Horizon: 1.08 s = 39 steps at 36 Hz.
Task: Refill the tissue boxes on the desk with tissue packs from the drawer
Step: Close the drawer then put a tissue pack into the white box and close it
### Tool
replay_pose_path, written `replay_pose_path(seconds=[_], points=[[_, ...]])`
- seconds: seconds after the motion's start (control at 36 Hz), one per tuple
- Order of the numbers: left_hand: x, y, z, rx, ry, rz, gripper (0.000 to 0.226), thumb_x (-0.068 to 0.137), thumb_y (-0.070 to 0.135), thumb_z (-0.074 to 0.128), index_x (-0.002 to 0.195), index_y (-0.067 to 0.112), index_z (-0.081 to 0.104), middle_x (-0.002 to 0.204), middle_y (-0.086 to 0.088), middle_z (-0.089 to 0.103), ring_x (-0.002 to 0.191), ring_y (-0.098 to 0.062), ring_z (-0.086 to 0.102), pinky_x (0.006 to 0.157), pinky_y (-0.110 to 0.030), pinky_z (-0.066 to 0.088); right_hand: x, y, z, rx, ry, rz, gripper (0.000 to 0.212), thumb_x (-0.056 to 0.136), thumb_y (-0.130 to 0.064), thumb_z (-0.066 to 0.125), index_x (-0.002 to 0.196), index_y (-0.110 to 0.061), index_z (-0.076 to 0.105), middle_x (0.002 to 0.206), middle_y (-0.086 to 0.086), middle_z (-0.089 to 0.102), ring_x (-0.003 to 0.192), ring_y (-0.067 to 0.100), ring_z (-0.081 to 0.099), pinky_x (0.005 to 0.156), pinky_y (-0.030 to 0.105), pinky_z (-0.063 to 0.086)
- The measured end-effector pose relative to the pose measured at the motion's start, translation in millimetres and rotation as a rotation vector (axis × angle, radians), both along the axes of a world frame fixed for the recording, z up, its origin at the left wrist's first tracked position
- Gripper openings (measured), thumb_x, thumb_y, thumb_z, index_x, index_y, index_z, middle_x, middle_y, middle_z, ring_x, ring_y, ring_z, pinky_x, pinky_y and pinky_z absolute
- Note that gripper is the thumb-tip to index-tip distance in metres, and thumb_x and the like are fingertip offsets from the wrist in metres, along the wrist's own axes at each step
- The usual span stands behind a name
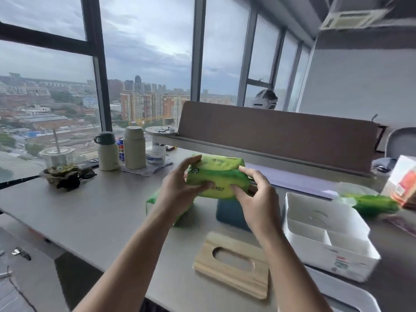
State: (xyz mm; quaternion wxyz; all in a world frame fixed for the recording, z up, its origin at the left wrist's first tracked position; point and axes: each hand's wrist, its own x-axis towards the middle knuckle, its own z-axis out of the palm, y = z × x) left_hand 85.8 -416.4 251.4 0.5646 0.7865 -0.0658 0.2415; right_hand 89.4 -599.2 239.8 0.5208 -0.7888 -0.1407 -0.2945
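Note:
A green tissue pack (pixel 217 176) is held in the air above the desk (pixel 94 212) by both hands. My left hand (pixel 177 188) grips its left end and my right hand (pixel 254 194) its right end. Just below the pack stands a dark blue tissue box (pixel 229 213) with its lid off, partly hidden by my right hand. Its wooden lid (pixel 234 264), with an oval slot, lies flat on the desk nearer to me. A white tissue box (pixel 324 233) with compartments stands to the right. Another green pack (pixel 373 204) lies behind the white box.
At the back left stand two pale flasks (pixel 134 149), a soda can (pixel 121 149), a glass cup (pixel 57 156) and a dark ornament (pixel 65 176). A brown divider panel (pixel 276 136) runs along the desk's far side. Green wrapping (pixel 155 199) lies under my left forearm.

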Motion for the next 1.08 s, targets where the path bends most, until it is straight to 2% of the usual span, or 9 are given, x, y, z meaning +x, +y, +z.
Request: replay_pose_path(seconds=[0.14, 0.28, 0.36, 0.5, 0.61, 0.72, 0.86, 1.0, 1.08], points=[[24.7, -65.0, 4.8, 0.045, 0.004, -0.099, 0.064, 0.068, 0.025, 0.085, 0.125, 0.035, 0.057, 0.109, 0.012, 0.065, 0.083, 0.001, 0.062, 0.066, -0.005, 0.047, 9.6, -65.2, 2.4, -0.027, 0.016, -0.112, 0.044, 0.08, -0.021, 0.076, 0.12, -0.03, 0.062, 0.119, -0.009, 0.066, 0.106, 0.012, 0.065, 0.092, 0.037, 0.054], [50.4, -137.7, 1.5, 0.08, 0.012, -0.225, 0.064, 0.067, 0.031, 0.085, 0.124, 0.035, 0.057, 0.109, 0.008, 0.063, 0.088, -0.012, 0.063, 0.067, -0.017, 0.048, 7.3, -140.4, 10.7, -0.1, 0.035, -0.234, 0.042, 0.079, -0.02, 0.077, 0.119, -0.029, 0.064, 0.115, -0.009, 0.065, 0.102, 0.003, 0.058, 0.078, 0.005, 0.042], [59.1, -178.4, -1.5, 0.136, -0.012, -0.269, 0.061, 0.068, 0.037, 0.082, 0.124, 0.037, 0.057, 0.108, 0.012, 0.06, 0.093, -0.012, 0.061, 0.074, -0.022, 0.048, 9.9, -180.7, 6.7, -0.088, 0.048, -0.269, 0.042, 0.079, -0.016, 0.076, 0.118, -0.025, 0.064, 0.121, -0.007, 0.065, 0.112, 0.009, 0.058, 0.085, 0.019, 0.047], [66.4, -220.2, -7.7, 0.244, 0.029, -0.301, 0.06, 0.072, 0.037, 0.08, 0.126, 0.034, 0.057, 0.114, 0.011, 0.061, 0.099, -0.006, 0.053, 0.078, -0.013, 0.036, 16.1, -224.2, -10.4, -0.04, 0.116, -0.288, 0.043, 0.078, -0.011, 0.077, 0.118, -0.023, 0.065, 0.123, -0.007, 0.065, 0.114, 0.011, 0.059, 0.087, 0.013, 0.043], [70.5, -234.3, -16.5, 0.313, 0.075, -0.317, 0.057, 0.075, 0.034, 0.078, 0.127, 0.032, 0.057, 0.112, 0.004, 0.064, 0.095, -0.011, 0.055, 0.076, -0.018, 0.037, 18.2, -239.2, -23.4, -0.122, 0.154, -0.341, 0.043, 0.076, -0.009, 0.078, 0.116, -0.022, 0.066, 0.12, -0.01, 0.064, 0.116, 0.009, 0.057, 0.089, 0.008, 0.037], [77.9, -242.3, -22.8, 0.429, 0.114, -0.321, 0.058, 0.077, 0.034, 0.077, 0.131, 0.031, 0.056, 0.094, 0.0, 0.062, 0.083, -0.016, 0.055, 0.069, -0.023, 0.04, 17.5, -243.2, -32.1, -0.207, 0.207, -0.411, 0.042, 0.075, -0.008, 0.078, 0.113, -0.021, 0.065, 0.117, -0.001, 0.066, 0.112, 0.017, 0.059, 0.089, 0.025, 0.044], [78.6, -247.0, -27.2, 0.557, 0.103, -0.296, 0.056, 0.079, 0.031, 0.075, 0.132, 0.029, 0.056, 0.116, -0.005, 0.067, 0.1, -0.023, 0.062, 0.083, -0.029, 0.046, 19.2, -245.0, -36.0, -0.304, 0.263, -0.465, 0.043, 0.074, -0.011, 0.08, 0.114, -0.022, 0.065, 0.116, 0.003, 0.068, 0.107, 0.023, 0.062, 0.084, 0.027, 0.047], [76.9, -248.0, -29.8, 0.809, 0.048, -0.171, 0.047, 0.082, 0.042, 0.068, 0.127, 0.036, 0.055, 0.117, 0.004, 0.066, 0.11, -0.025, 0.05, 0.09, -0.04, 0.028, 20.3, -243.0, -35.2, -0.407, 0.276, -0.476, 0.042, 0.074, -0.014, 0.08, 0.113, -0.021, 0.066, 0.115, 0.001, 0.068, 0.107, 0.023, 0.063, 0.09, 0.034, 0.05], [77.4, -245.5, -32.2, 0.87, 0.061, -0.17, 0.048, 0.082, 0.046, 0.065, 0.128, 0.037, 0.054, 0.122, 0.004, 0.064, 0.113, -0.025, 0.047, 0.088, -0.041, 0.025, 19.1, -241.7, -35.9, -0.497, 0.293, -0.51, 0.041, 0.075, -0.024, 0.079, 0.113, -0.026, 0.065, 0.116, -0.004, 0.069, 0.109, 0.021, 0.062, 0.09, 0.034, 0.04]])
